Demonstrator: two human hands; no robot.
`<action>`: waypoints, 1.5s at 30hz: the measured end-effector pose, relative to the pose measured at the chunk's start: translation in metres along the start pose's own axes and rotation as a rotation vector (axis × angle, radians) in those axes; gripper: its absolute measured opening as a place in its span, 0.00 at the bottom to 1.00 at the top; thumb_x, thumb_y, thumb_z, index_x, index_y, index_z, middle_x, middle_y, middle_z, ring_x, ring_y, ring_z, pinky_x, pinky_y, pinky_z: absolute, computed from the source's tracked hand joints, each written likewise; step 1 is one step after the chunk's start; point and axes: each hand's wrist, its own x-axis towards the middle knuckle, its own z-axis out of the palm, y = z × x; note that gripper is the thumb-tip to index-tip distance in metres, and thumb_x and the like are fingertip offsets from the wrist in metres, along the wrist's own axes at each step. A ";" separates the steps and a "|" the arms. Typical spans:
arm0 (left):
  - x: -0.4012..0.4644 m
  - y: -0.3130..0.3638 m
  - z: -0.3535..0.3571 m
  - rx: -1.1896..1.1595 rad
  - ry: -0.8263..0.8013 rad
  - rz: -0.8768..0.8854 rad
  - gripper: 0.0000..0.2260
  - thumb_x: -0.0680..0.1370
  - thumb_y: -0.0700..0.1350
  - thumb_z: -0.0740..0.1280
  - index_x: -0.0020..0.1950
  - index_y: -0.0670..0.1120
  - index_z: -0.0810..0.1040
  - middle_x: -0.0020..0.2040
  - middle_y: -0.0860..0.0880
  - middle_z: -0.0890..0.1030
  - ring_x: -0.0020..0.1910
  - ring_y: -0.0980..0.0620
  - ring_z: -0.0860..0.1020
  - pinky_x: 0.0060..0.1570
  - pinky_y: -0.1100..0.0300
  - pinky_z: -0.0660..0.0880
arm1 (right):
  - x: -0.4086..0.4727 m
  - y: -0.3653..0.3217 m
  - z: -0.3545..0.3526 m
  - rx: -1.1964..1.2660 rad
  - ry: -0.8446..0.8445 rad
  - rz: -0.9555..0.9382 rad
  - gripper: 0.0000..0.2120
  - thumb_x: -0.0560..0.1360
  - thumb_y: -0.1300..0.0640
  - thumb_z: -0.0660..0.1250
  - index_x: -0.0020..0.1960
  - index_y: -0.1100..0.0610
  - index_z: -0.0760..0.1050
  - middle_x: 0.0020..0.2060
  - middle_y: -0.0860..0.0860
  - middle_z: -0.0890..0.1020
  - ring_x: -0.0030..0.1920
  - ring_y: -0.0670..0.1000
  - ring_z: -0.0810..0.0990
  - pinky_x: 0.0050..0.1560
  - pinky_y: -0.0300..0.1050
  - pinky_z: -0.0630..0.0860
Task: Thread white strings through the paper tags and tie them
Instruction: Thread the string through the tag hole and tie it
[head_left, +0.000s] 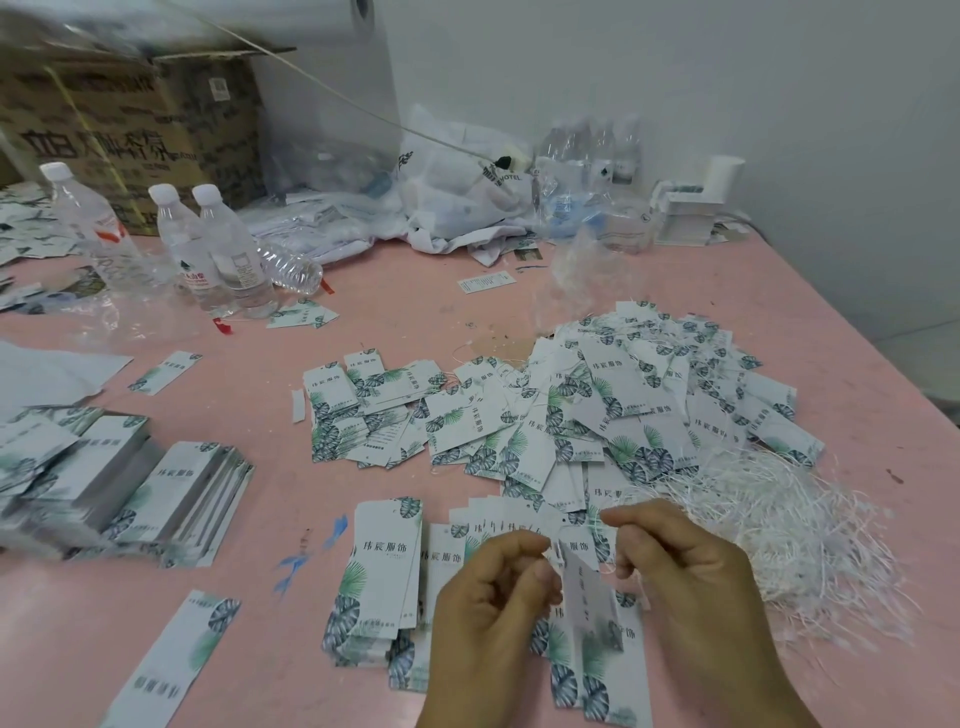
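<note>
Above the pink table (249, 597), left hand (488, 597) and right hand (680, 566) pinch a paper tag (589, 597) and white string (582, 526) between them.

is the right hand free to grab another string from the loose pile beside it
Probably not yet: the right hand is pinching at the tag with the left hand. The string pile lies close, unobstructed.

Left hand (488, 587) and right hand (675, 566) bare, no sleeves showing.
</note>
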 end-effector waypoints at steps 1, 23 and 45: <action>-0.001 -0.002 -0.001 0.039 -0.001 0.026 0.09 0.70 0.52 0.74 0.49 0.53 0.85 0.36 0.46 0.84 0.34 0.54 0.81 0.37 0.63 0.77 | -0.002 -0.001 0.003 -0.034 0.006 -0.052 0.05 0.73 0.57 0.72 0.48 0.50 0.85 0.38 0.49 0.80 0.35 0.48 0.78 0.39 0.36 0.76; -0.001 -0.010 0.004 0.117 -0.092 0.006 0.04 0.72 0.51 0.69 0.41 0.52 0.81 0.31 0.50 0.78 0.33 0.55 0.74 0.36 0.60 0.72 | -0.016 -0.011 0.025 -0.157 -0.007 0.065 0.16 0.71 0.67 0.73 0.43 0.44 0.82 0.36 0.49 0.85 0.35 0.45 0.83 0.38 0.33 0.77; -0.001 -0.016 0.007 0.041 0.013 -0.074 0.06 0.73 0.51 0.71 0.42 0.48 0.80 0.31 0.52 0.76 0.33 0.52 0.71 0.38 0.54 0.67 | -0.018 -0.008 0.030 -0.113 -0.016 0.117 0.16 0.70 0.68 0.73 0.41 0.46 0.83 0.33 0.53 0.84 0.33 0.49 0.83 0.38 0.38 0.80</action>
